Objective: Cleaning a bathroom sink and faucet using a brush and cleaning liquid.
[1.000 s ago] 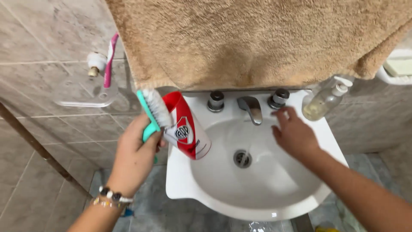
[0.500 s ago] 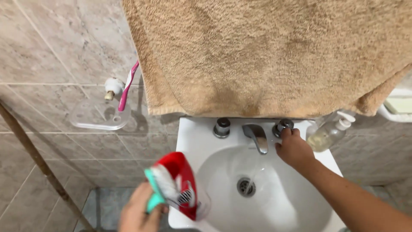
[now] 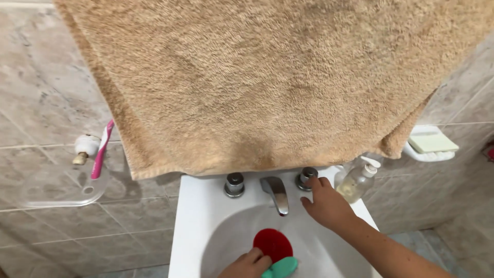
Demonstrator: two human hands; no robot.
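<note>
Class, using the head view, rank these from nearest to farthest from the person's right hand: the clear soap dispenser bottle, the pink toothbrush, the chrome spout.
From the right hand:
1. Chrome spout, just left of the hand, and clear soap dispenser bottle, just right: too close to call.
2. Pink toothbrush, far left in the wall holder.

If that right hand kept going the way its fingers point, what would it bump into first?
The right hand points up and left at the right tap knob, which its fingertips already seem to touch. Just beyond hangs the tan towel; depth is hard to judge.
</note>
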